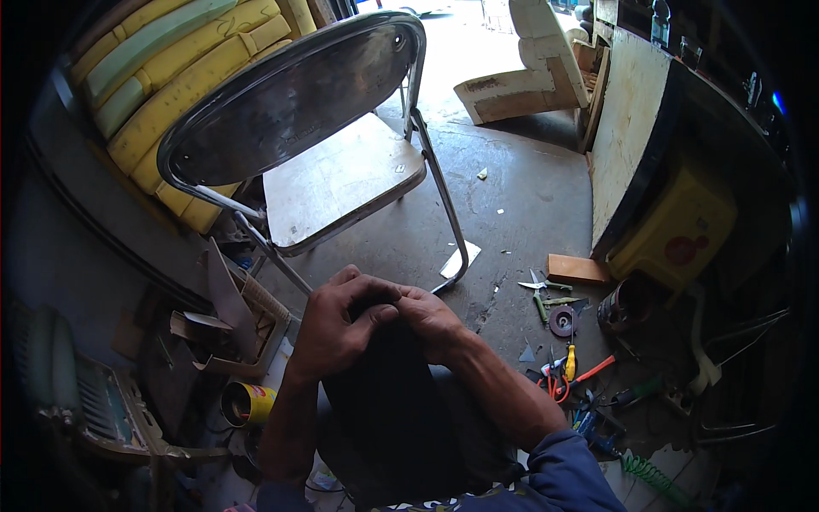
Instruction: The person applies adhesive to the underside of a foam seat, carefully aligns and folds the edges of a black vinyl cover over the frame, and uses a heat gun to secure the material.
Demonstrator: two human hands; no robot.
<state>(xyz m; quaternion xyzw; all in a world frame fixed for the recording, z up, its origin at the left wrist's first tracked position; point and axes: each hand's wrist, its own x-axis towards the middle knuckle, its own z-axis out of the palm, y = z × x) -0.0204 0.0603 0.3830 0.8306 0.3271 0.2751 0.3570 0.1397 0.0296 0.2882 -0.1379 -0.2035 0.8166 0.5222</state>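
Note:
A dark, black piece of material (pixel 384 410), which looks like fabric or vinyl, lies over my lap. At its far edge my left hand (pixel 341 324) is closed, the thumb bent over and pressing down on the material. Touching it, my right hand (pixel 433 322) is closed too, with its fingertips pinching the same edge beside the left thumb. Whatever small detail sits between the fingertips is hidden. Just beyond my hands stands a metal-framed folding chair (pixel 341 175) with a dark oval backrest and a pale seat.
Green-handled shears (pixel 539 299), a grinding disc (pixel 562 322), a yellow screwdriver (pixel 570 363) and a wooden block (pixel 578 269) lie on the floor at right. A yellow can (pixel 247 404) and a cardboard box (pixel 247 341) are at left. Yellow cushions (pixel 196 68) lean behind the chair.

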